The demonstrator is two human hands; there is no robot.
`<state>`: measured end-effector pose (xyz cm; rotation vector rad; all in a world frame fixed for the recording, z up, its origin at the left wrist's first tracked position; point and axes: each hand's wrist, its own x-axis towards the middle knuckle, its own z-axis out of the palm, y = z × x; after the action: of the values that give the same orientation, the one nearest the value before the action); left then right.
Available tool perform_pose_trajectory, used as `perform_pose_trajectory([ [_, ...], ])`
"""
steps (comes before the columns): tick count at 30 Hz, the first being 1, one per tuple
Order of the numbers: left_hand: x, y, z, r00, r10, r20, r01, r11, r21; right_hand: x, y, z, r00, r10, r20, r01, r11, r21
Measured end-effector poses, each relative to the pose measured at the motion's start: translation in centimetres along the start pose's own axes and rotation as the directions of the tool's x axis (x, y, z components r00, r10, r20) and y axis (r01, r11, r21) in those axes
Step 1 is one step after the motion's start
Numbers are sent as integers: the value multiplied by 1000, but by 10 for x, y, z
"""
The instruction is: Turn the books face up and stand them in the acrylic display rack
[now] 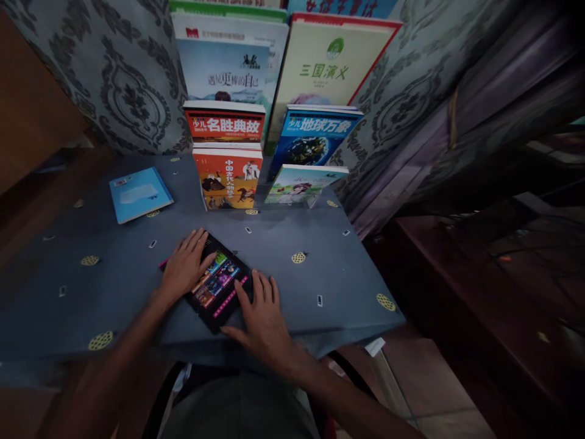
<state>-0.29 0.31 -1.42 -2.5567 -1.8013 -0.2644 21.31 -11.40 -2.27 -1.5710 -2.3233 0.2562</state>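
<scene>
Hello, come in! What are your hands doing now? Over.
Left hand and right hand flat on black colourful book. Grey patterned tablecloth underneath. Nothing blocking.

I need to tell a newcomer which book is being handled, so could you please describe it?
On the grey table, look at the near edge below the tiered book display. The dark book lies flat under the left hand and right hand, unlike the propped ones.

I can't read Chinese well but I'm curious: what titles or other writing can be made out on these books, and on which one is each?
"三国演义": cream book with red edge, back right.
"遇见更棒的自己": pale blue book, back left.
"名胜典故", small "少儿" before it: red book.
"地球万象", small "少儿" before it: blue globe book.
"中国古代...": orange book; the rest is blurred.
Too small or blurred: illustrated front book, light blue booklet, dark book under both hands.
</scene>
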Motion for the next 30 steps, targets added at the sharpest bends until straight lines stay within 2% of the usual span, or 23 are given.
perform_pose_trajectory([
  [8,0,15,-4,996,-73,-46,73,997,10,-10,-14,5,1000,0,-20,1,999,51],
  [14,1,20,-10,997,-70,-34,71,997,29,-11,-19,0,1000,-20,-7,21,999,45],
  [22,-21,43,-16,985,167,48,-167,986,6,-9,-20,-3,999,-29,26,29,999,27],
  [24,-20,40,-19,989,141,55,-142,990,15,-8,-20,-4,999,-24,24,24,1000,16],
  [28,-18,21,-25,998,-13,67,10,998,55,-7,-19,-5,998,-27,48,27,1000,-4],
  [30,-26,12,-25,997,-74,39,71,995,70,-7,-19,-6,998,-25,63,26,1000,-11],
])
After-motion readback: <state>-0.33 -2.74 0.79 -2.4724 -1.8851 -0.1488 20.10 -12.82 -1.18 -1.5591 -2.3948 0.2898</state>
